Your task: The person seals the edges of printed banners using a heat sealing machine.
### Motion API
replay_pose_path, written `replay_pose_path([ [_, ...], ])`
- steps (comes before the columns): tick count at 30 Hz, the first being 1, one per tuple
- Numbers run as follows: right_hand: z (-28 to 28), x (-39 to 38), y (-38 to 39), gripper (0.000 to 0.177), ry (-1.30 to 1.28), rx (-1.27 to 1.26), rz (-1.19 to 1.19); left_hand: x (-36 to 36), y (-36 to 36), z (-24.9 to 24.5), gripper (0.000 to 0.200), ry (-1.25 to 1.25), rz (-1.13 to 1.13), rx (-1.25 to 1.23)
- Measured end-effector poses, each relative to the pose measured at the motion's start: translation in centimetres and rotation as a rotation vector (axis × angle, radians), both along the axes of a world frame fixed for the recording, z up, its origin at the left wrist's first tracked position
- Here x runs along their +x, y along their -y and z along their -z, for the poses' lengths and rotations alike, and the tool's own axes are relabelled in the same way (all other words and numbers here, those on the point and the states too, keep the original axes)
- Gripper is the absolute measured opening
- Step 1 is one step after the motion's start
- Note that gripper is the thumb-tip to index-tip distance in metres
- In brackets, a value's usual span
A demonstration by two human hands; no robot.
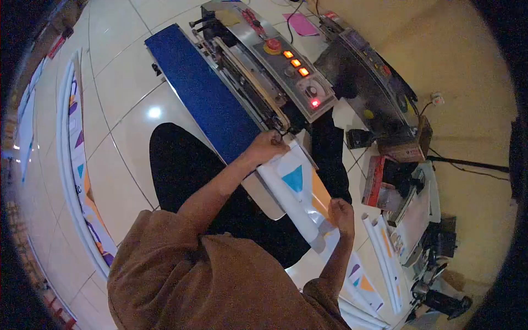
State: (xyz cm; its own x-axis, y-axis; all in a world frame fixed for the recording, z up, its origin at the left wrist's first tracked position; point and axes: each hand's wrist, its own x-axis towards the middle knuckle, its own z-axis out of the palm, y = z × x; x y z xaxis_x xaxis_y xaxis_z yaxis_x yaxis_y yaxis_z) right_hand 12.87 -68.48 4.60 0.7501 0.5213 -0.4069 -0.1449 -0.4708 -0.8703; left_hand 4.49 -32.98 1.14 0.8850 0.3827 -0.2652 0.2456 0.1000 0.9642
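Observation:
A long white printed sheet (292, 179), with a teal triangle and an orange band, slants across my lap with its upper end at a band sealing machine (275, 71). My left hand (268, 147) is closed on that upper end, close to the machine's belts. Lower down, my right hand (342, 216) pinches the sheet's right edge beside the orange band. Along the machine's near side runs a blue conveyor belt (201, 88). Several orange lights and one red light glow on the control panel (297, 63). The fingertips are partly hidden.
More printed white sheets (82, 170) lie curled on the tiled floor (129, 143) at left. Rolled sheets (385, 261) lie at right. A second dark machine (368, 77), a red box (375, 179) and cables stand along the wall.

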Motion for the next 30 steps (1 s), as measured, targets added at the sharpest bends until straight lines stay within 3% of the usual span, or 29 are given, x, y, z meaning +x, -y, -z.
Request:
replay_pose_path([
  [5, 0.4, 0.9, -4.4, 0.023, 0.210, -0.056, -0.105, 0.2, -4.5, -1.3, 0.028, 0.054, -0.005, -0.018],
  [6, -0.2, 0.8, -5.5, 0.025, 0.274, -0.079, -0.122, 0.5, -5.6, -0.5, 0.032, -0.028, 0.025, 0.119],
  [7, -0.4, 0.8, -6.2, 0.025, 0.276, -0.077, -0.131, 0.6, -6.3, 0.1, 0.036, -0.113, 0.056, 0.255],
  [11, -0.7, 0.7, -7.8, 0.023, 0.262, -0.109, -0.132, 0.6, -7.3, 1.2, 0.041, -0.081, 0.015, 0.264],
  [14, -1.0, 0.5, -8.6, 0.023, 0.243, -0.060, -0.110, -0.4, -8.0, -0.1, 0.034, -0.058, -0.001, 0.333],
  [15, -1.1, 0.4, -8.8, 0.024, 0.213, -0.044, -0.095, -1.2, -8.3, -0.4, 0.030, 0.029, -0.107, 0.266],
  [17, -0.7, 0.6, -9.1, 0.024, 0.184, -0.049, -0.088, -2.5, -8.0, -3.0, 0.025, 0.115, -0.201, 0.190],
  [19, 0.5, 1.1, -8.7, 0.025, 0.157, -0.052, -0.084, -4.7, -6.5, -7.5, 0.016, 0.163, -0.324, 0.452],
  [20, 1.9, 1.5, -8.4, 0.025, 0.258, -0.054, -0.103, -5.4, -5.6, -8.4, 0.016, 0.163, -0.318, 0.448],
  [22, 2.7, 1.9, -8.3, 0.025, 0.357, -0.051, -0.129, -6.5, -3.7, -9.5, 0.018, 0.201, -0.142, 0.619],
  [25, 1.8, 1.5, -9.6, 0.023, 0.216, -0.081, -0.091, -7.0, 0.3, -9.8, 0.026, 0.226, 0.079, 0.668],
  [27, -0.2, 1.0, -10.9, 0.023, 0.352, -0.228, -0.113, -6.5, 3.1, -8.2, 0.031, 0.238, 0.157, 0.670],
  [29, 0.5, 1.4, -10.4, 0.024, 0.372, -0.181, -0.119, -5.5, 5.5, -5.9, 0.046, 0.382, 0.294, 0.939],
  [30, 0.8, 1.6, -10.0, 0.025, 0.390, -0.131, -0.131, -5.1, 6.3, -5.8, 0.046, 0.388, 0.301, 0.933],
])
